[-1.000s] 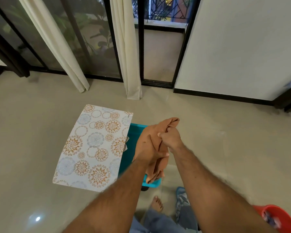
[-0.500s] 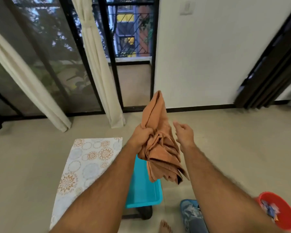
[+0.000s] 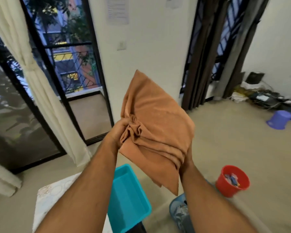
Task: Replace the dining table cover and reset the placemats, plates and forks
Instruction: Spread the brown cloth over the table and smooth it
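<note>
An orange-brown folded cloth (image 3: 155, 120) is raised in front of me at chest height. My left hand (image 3: 118, 130) grips a bunched part of its left edge. My right hand (image 3: 186, 161) holds the cloth's lower right side, and the fabric hides most of its fingers. One corner of the cloth points up and another hangs down between my forearms. A patterned placemat (image 3: 55, 190) with circle motifs lies low at the left, partly behind my left arm.
A turquoise plastic tub (image 3: 126, 197) stands below my hands. A red bucket (image 3: 232, 180) with small items and a blue basket (image 3: 178, 214) sit on the floor to the right. A purple stool (image 3: 278, 121), cables, glass doors and cream curtains (image 3: 32, 78) line the room's edges.
My view swung up and to the right. The cloth rose higher and spread wider. My right hand, which was free half a second ago, now holds the cloth's lower right side.
</note>
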### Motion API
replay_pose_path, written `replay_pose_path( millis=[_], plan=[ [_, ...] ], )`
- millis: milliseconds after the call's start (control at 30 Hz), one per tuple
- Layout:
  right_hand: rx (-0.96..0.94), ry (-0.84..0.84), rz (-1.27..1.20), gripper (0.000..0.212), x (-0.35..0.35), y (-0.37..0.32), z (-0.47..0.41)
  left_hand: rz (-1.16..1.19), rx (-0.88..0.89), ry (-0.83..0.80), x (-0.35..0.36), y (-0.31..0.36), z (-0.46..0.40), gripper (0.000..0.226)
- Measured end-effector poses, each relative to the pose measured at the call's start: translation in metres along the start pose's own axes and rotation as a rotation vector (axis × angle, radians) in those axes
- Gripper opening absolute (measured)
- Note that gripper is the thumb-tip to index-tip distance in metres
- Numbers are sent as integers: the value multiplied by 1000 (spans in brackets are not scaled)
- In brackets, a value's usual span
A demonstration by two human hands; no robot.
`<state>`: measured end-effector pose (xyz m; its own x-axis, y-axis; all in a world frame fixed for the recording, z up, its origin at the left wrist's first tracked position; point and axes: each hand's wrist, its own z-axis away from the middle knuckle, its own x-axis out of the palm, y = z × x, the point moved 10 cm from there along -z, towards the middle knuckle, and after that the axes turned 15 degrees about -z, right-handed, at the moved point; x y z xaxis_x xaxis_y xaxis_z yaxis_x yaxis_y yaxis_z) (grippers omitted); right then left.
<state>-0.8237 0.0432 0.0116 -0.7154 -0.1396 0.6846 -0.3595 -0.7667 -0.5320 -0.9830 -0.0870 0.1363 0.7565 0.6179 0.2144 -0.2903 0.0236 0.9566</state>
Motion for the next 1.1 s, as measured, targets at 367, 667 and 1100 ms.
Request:
replay_pose_path(
  millis=[367, 667, 1100],
  plan=[
    [-419, 131, 187, 29, -131, -193, 72, -425, -122, -240, 138, -101, -40, 56],
    [-682, 303, 37, 29, -256, -275, 182, -427, -138, -555, 323, -145, -48, 48],
    [-1026, 908, -180, 55, -381, -202, 406, -652, 65, -1047, 522, -247, 50, 44]
  ],
)
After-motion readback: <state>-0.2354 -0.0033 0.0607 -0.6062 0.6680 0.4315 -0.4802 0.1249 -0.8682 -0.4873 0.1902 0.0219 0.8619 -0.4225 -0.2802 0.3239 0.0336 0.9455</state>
